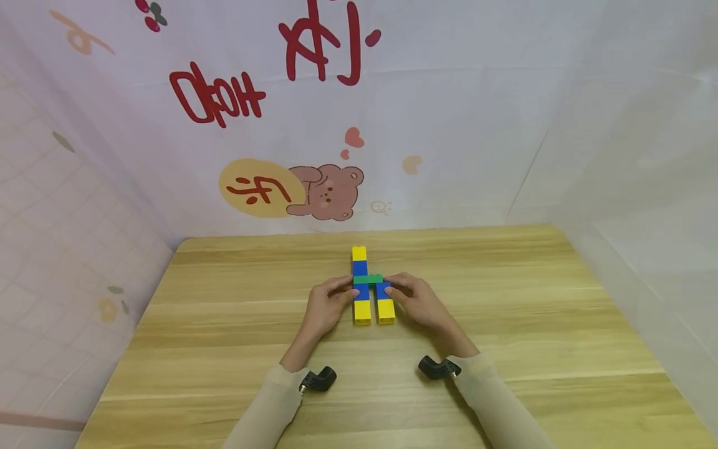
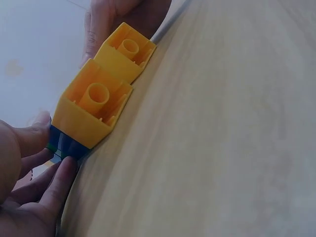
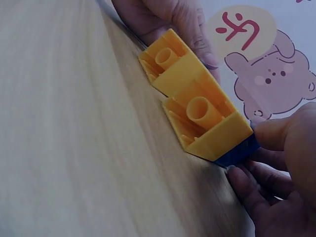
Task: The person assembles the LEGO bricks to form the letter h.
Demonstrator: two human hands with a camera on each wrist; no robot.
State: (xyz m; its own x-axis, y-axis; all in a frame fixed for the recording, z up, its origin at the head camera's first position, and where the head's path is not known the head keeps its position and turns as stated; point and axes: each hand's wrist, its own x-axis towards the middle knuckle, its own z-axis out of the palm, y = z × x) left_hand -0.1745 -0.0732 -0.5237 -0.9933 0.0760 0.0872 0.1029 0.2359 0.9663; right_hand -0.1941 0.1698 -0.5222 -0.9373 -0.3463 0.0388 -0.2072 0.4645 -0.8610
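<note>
A toy built from building bricks lies flat on the table. A green brick (image 1: 367,280) crosses it, with a blue brick (image 1: 360,268) and a yellow brick (image 1: 359,253) beyond. Two legs reach toward me, each blue then yellow. My left hand (image 1: 325,305) pinches the left leg's blue brick (image 1: 361,292) between thumb and fingers. On the other side, my right hand (image 1: 419,302) grips the right leg's blue brick (image 1: 382,290). Both wrist views show the hollow undersides of the yellow end bricks, the left one (image 2: 81,118) and the right one (image 3: 217,140), turned toward the cameras.
The wood-grain table (image 1: 224,349) spreads around the bricks. A white cloth (image 1: 460,125) with red characters and a printed bear hangs behind its far edge. Black wrist mounts (image 1: 321,379) sit on both beige sleeves (image 1: 269,408).
</note>
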